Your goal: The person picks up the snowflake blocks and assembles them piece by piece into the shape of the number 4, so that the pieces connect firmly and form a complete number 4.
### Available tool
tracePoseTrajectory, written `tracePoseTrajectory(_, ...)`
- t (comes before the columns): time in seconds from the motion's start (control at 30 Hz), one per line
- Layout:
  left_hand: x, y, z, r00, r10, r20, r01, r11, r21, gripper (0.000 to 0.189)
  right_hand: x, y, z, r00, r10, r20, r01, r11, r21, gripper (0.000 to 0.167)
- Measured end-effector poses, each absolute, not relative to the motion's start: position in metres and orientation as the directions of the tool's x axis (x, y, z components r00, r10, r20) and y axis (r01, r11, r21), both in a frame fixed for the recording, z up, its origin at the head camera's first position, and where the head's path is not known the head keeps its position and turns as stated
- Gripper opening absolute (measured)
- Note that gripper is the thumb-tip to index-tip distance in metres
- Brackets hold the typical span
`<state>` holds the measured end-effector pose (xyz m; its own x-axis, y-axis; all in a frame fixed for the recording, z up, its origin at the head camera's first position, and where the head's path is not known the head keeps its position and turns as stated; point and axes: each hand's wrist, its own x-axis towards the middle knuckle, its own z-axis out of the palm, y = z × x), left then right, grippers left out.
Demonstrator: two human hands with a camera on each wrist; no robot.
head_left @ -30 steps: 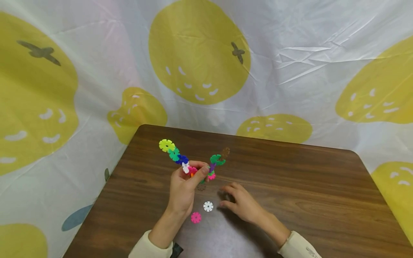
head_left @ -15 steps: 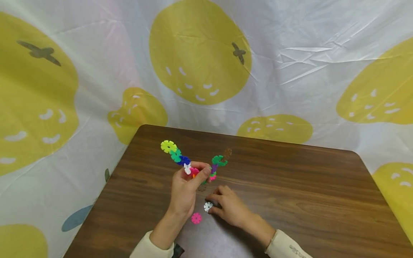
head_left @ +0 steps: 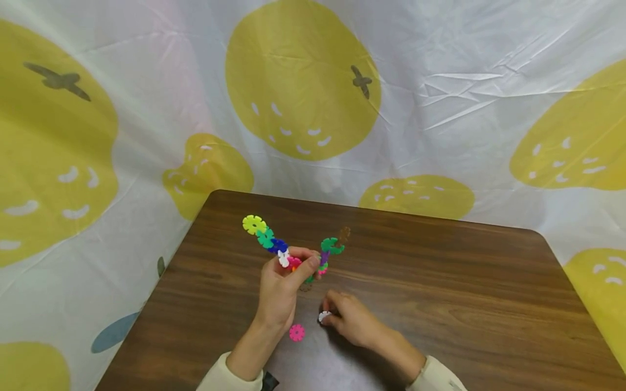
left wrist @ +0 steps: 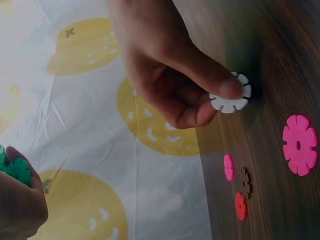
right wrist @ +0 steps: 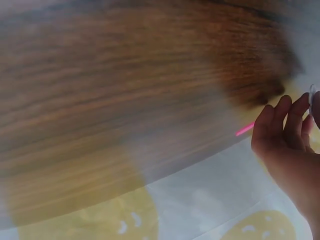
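Note:
My left hand (head_left: 279, 293) grips a chain of interlocking flower-shaped plastic discs (head_left: 265, 237) above the table. One arm of it runs up left through white, blue and green to yellow; the other ends in green and brown. Fingers hide its middle. Lower right, my right hand (head_left: 357, 321) pinches a white notched disc (head_left: 324, 317) between thumb and fingers; the left wrist view shows the thumb across this white disc (left wrist: 228, 105). A loose pink disc (head_left: 296, 332) lies on the table near my left wrist.
The brown wooden table (head_left: 440, 271) has a fruit-print cloth (head_left: 440, 108) hanging behind it. A small pink disc (left wrist: 228, 167), a brown disc (left wrist: 243, 183) and an orange-red disc (left wrist: 241, 206) show in the left wrist view. Something black (head_left: 270, 381) sits by the left sleeve.
My right hand has moved left to the white disc, taken it between thumb and fingers, and shifted it slightly right. The left hand and its chain have barely moved.

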<state>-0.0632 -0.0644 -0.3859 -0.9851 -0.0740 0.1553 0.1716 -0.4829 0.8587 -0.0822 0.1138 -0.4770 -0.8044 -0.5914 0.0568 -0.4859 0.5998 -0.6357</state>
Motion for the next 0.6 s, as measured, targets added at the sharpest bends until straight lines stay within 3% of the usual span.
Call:
tracePoseTrajectory(0.27, -0.06, -0.064, -0.385, -0.979, 0.003, 0.206, 0.169, -0.554, 0.815, 0.017, -0.083, 0.128, -0.469, -0.838, -0.544, 0.035, -0.404, 0.576, -0.711, 0.017)
tracePoseTrajectory(0.6, -0.057, -0.062, -0.383, -0.946, 0.113, 0.302, 0.178, -0.598, 0.782, 0.029, -0.083, 0.144, -0.462, -0.869, -0.494, 0.029, -0.348, 0.568, -0.746, 0.016)
